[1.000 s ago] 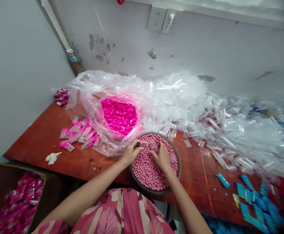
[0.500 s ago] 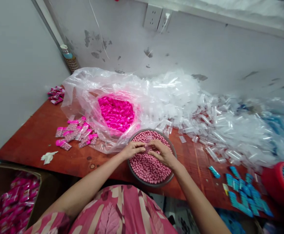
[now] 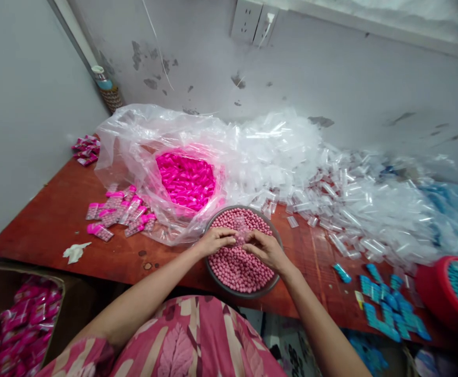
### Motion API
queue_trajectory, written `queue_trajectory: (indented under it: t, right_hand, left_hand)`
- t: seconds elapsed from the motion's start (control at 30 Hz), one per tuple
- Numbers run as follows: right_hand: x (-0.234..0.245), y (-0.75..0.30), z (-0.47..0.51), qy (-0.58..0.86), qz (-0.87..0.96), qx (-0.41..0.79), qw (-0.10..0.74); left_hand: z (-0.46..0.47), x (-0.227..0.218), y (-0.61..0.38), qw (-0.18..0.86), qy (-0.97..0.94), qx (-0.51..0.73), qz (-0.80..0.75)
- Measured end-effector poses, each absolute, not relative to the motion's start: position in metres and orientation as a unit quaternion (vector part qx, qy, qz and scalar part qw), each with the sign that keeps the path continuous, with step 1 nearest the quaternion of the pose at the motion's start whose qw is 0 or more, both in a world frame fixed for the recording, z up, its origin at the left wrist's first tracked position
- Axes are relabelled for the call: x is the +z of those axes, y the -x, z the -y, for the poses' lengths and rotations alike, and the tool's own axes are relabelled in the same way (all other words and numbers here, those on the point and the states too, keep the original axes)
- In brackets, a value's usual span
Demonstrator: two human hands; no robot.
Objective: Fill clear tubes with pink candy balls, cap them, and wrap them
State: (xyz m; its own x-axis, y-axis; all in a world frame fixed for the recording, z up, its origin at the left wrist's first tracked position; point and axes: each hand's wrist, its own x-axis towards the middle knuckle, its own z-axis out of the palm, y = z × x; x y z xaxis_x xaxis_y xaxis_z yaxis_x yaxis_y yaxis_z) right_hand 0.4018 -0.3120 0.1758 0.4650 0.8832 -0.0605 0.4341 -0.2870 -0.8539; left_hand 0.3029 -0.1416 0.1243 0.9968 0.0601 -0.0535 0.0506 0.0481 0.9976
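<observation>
Both hands are over a grey bowl (image 3: 210, 272) filled with round pink beads (image 3: 237, 272). Between my fingertips is a small clear plastic container (image 3: 240, 225), hard to make out against the beads. My left hand (image 3: 215, 241) pinches it from the left, thumb and fingers pressed together. From the right, my right hand (image 3: 267, 249) holds its other side with curled fingers. Whether beads are inside it is unclear. Just behind the bowl lies an opened plastic bag (image 3: 134, 131) with many bright pink caps (image 3: 185, 180).
Left of the bag lie pink-capped containers of beads (image 3: 124, 209) and a scrap of white tissue (image 3: 75, 252). Clear empty containers (image 3: 339, 188) heap along the back right. Blue-capped containers (image 3: 394, 303) lie near a red bucket (image 3: 429, 288). A box (image 3: 62, 293) of pink packets stands lower left.
The hands have drawn slightly apart at the fingertips, and more of the clear container shows between them. The whole view has shifted a little.
</observation>
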Motion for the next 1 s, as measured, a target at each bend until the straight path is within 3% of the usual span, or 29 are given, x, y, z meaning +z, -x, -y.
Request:
queue_trajectory:
  t: [0.2, 0.8, 0.9, 1.0]
  right_hand:
    - [0.176, -0.403, 0.311, 0.759, 0.432, 0.255, 0.415]
    - [0.162, -0.411, 0.321, 0.776, 0.538, 0.225, 0.241]
    - [0.159, -0.427, 0.316, 0.792, 0.544, 0.208, 0.182]
    - [0.157, -0.447, 0.283, 0.8, 0.564, 0.132, 0.156]
  left_hand:
    - [0.144, 0.127, -0.307, 0.743, -0.668, -0.006, -0.042]
    - [0.144, 0.119, -0.307, 0.618, -0.784, 0.064, 0.009]
    - [0.136, 0.116, -0.299, 0.665, -0.742, 0.063, -0.052]
    - [0.127, 0.114, -0.286, 0.789, -0.601, 0.033, -0.123]
